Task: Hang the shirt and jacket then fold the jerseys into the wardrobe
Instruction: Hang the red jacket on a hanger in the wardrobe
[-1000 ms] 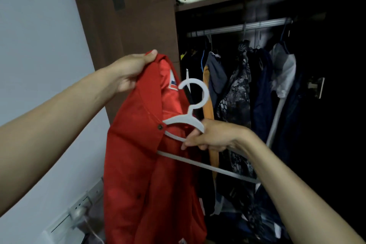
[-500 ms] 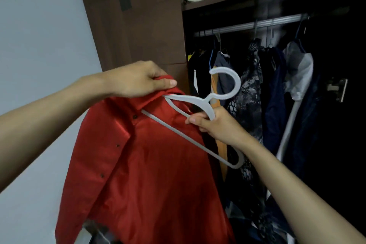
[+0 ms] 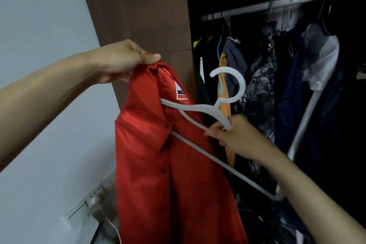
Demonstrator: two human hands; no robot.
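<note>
I see the open wardrobe [image 3: 277, 105] on my right, its rail [image 3: 265, 5] crowded with dark clothes [image 3: 287, 85]; bare wall fills the left. The red shirt [image 3: 158, 164] hangs in front of the wardrobe's brown side panel, my left hand [image 3: 122, 61] pinching its collar. My right hand [image 3: 235, 136] grips the white hanger [image 3: 200, 109], one end tucked inside the collar. The neck label's writing is unreadable.

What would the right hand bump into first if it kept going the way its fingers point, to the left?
Most likely the red shirt. The right hand grips the white hanger, whose left end already sits inside the collar that the left hand holds up. Depth is hard to judge.
</note>
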